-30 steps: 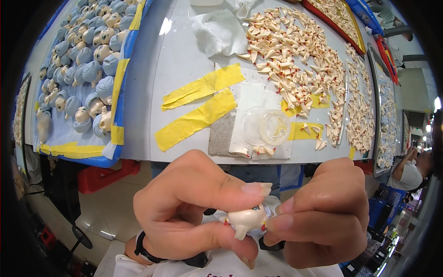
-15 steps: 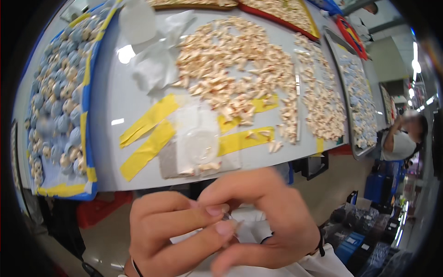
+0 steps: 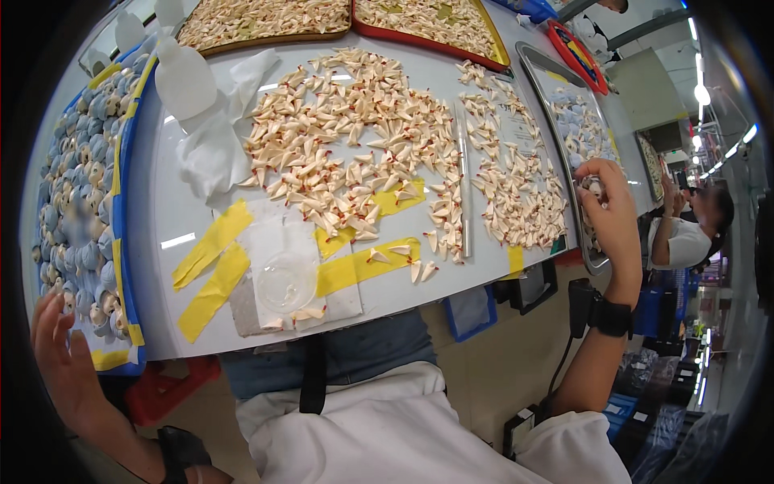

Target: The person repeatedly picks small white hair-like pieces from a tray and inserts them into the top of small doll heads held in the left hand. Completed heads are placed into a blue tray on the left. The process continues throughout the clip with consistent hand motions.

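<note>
My left hand [image 3: 66,363] is at the near end of the left tray [image 3: 121,250], which has blue walls edged in yellow tape. Its fingers are apart, close to small blue-and-cream doll heads [image 3: 90,202] lying in that tray. Far to the right, my right hand [image 3: 611,211] reaches over the rim of a metal tray [image 3: 556,133]. Its thumb and fingers curl round a small doll head [image 3: 592,187], mostly hidden by the fingers. Similar pale blue and cream pieces [image 3: 576,121] lie in the metal tray.
Cream pointed pieces with red tips [image 3: 347,153] cover the table's middle. A clear round dish [image 3: 286,282] sits near the front edge among yellow tape strips [image 3: 214,294]. A white bottle [image 3: 184,81] and two filled trays [image 3: 274,24] stand behind. Another person [image 3: 685,234] is at right.
Both hands were together in front of my body, fingers pinched on a small piece. They have parted, the left to the left tray and the right to the metal tray. The view has shifted.
</note>
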{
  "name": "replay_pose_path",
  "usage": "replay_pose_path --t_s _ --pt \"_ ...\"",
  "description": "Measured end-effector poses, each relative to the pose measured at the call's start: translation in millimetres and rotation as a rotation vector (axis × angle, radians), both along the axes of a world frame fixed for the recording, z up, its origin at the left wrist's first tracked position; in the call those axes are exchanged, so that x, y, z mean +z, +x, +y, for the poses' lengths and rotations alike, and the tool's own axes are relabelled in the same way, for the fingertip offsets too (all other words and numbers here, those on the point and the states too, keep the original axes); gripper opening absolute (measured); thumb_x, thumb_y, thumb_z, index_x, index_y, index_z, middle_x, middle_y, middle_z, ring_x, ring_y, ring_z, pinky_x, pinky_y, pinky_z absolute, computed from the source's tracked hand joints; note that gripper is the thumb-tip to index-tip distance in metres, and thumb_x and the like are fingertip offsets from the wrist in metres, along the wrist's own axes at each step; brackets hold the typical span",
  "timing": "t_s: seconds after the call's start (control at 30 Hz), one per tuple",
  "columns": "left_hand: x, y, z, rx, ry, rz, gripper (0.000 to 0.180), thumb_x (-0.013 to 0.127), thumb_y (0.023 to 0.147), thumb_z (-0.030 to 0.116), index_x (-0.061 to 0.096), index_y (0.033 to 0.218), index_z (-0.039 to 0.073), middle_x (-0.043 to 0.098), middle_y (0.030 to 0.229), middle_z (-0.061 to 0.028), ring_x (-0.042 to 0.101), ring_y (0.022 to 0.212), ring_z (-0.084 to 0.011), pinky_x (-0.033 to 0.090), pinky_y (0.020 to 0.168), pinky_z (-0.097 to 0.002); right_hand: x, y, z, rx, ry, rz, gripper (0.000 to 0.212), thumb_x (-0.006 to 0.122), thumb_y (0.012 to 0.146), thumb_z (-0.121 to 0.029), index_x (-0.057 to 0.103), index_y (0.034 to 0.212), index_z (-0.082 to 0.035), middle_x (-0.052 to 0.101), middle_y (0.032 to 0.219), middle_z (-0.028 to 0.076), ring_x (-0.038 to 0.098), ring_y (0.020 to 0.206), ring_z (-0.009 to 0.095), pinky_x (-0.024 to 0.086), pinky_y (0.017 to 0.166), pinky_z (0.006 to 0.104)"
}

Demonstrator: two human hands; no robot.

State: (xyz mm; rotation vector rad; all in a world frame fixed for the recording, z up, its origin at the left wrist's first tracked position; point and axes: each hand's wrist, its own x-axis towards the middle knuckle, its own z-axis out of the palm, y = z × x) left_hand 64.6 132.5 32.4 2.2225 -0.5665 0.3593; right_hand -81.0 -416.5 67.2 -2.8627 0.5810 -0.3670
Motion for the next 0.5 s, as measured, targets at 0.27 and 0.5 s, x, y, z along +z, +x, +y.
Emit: replay_pose_path --t_s 0.27,0.5 --pt "7.6 0.4 -5.4 0.260 0.448 0.155 0.041 0.041 0.091 0.026 0.041 0.128 0.008 0.038 0.134 -0.0122 0.031 0.127 -0.0242 0.023 0.104 -0.0381 3.0 -0.4 4.8 -0.061 0.021 -0.076 0.033 0.055 0.071 0.002 0.055 0.102 -0.005 0.054 0.098 0.009 0.054 0.083 0.020 0.045 0.071 0.0302" --pt "4.1 0.8 -16.9 0.220 0.596 0.146 0.041 0.041 0.091 0.029 0.042 0.128 0.011 0.035 0.136 -0.0102 0.026 0.130 -0.0231 0.019 0.107 -0.0410 3.5 28.6 45.7 0.154 0.098 -0.013 0.024 0.057 0.070 0.001 0.057 0.093 -0.001 0.057 0.089 0.010 0.055 0.079 0.019 0.044 0.068 0.0298"
